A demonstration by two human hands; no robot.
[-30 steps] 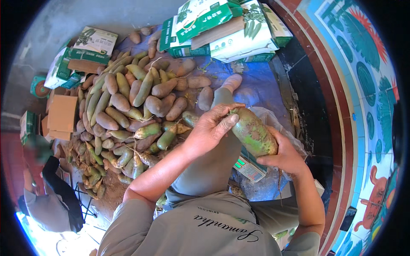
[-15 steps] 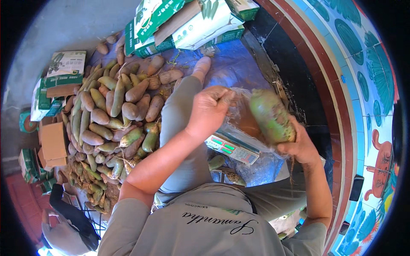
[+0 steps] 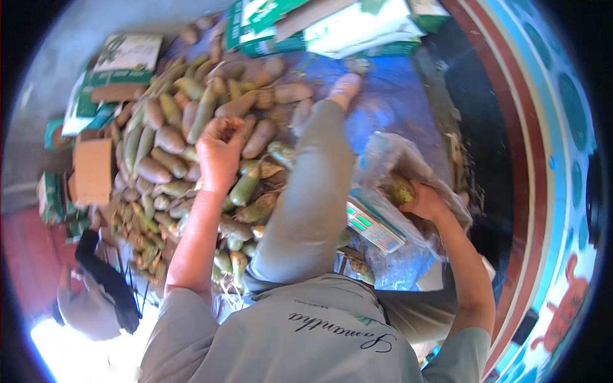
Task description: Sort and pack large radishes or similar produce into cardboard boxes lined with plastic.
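Note:
My right hand (image 3: pixel 426 202) is inside a clear plastic bag (image 3: pixel 408 153), its fingers around a green radish (image 3: pixel 398 189) whose lower part the bag and hand hide. The bag stands on a weighing scale (image 3: pixel 380 231) with lit green displays, to the right of my raised knee. Over on the left, my left hand (image 3: pixel 220 148) hovers above a big heap of long green and brownish radishes (image 3: pixel 169 139). Its fingers are half curled with a gap to the thumb, slightly blurred, and nothing shows in them.
Green and white cartons (image 3: pixel 357 29) lie at the far edge of a blue sheet (image 3: pixel 389 89). More boxes (image 3: pixel 128 54) and a brown carton (image 3: pixel 92 171) flank the heap's left. Another person (image 3: pixel 96 300) is at lower left. A curved step edge (image 3: pixel 511 83) runs along the right.
My left hand has let go of the bag and swung left over the heap. My right hand has lowered the radish into the bag. The whole view has shifted.

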